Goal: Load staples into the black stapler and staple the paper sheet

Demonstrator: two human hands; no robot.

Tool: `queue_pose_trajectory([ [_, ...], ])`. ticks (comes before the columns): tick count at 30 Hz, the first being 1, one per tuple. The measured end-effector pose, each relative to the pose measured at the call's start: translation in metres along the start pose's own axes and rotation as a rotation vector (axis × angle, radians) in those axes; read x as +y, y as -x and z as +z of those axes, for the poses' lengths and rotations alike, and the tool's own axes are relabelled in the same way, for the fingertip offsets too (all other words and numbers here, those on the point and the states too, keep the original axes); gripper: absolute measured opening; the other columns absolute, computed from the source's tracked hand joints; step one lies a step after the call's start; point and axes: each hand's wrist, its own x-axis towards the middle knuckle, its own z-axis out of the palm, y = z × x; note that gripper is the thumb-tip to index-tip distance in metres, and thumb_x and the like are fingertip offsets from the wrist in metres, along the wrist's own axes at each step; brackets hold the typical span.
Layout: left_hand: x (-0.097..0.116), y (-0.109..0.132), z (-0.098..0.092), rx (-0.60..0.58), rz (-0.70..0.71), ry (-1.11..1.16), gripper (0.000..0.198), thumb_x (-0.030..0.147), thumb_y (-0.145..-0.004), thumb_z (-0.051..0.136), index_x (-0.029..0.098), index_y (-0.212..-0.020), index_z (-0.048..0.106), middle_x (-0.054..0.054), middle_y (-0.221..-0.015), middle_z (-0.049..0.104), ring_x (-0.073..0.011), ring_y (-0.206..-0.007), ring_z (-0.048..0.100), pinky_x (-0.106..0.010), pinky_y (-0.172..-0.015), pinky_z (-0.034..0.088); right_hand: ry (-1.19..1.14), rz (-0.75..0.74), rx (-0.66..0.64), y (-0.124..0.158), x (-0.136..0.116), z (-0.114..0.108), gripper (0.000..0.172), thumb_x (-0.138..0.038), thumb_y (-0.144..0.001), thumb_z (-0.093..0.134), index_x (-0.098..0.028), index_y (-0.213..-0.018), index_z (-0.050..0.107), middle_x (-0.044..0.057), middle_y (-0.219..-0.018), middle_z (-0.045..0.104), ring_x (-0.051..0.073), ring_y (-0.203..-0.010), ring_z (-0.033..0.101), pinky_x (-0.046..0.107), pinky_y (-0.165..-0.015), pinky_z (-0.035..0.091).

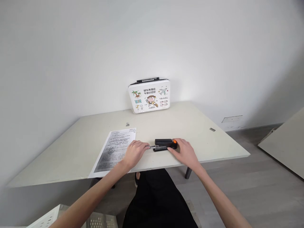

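A black stapler [163,143] with an orange part at its rear lies near the table's front edge. My right hand [185,152] is closed round its rear end, thumb low on the near side and fingers by the orange part. From the stapler's front a silvery metal slide [153,147] sticks out to the left. My left hand [136,152] pinches the outer end of that slide, whose tip is hidden by the fingers. Under and beside my left hand lies a printed sheet of paper [114,147], overhanging the front edge slightly.
A white cartoon-printed case [152,95] with a black handle leans on the wall at the table's [71,139] back. Small grey strips, like staples, lie at the left [127,124] and right [212,129]. A perforated white container [102,220] stands below at left.
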Motion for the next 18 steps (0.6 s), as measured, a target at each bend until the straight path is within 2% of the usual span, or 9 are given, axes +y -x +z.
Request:
queue_pose_trajectory([
  [18,0.0090,0.0064,0.0060,0.046,-0.080,0.091,0.031,0.039,-0.111,0.047,0.024,-0.109,0.074,-0.003,-0.106,0.081,-0.0238,-0.098,0.074,-0.039,-0.090,0.051,-0.006,0.002,0.002,0.0006,0.0010,0.0007,0.039,-0.057,-0.101,0.054,-0.025,-0.123,0.059,0.009,-0.122,0.072,0.029,-0.113,0.066,0.042,-0.096,0.049],
])
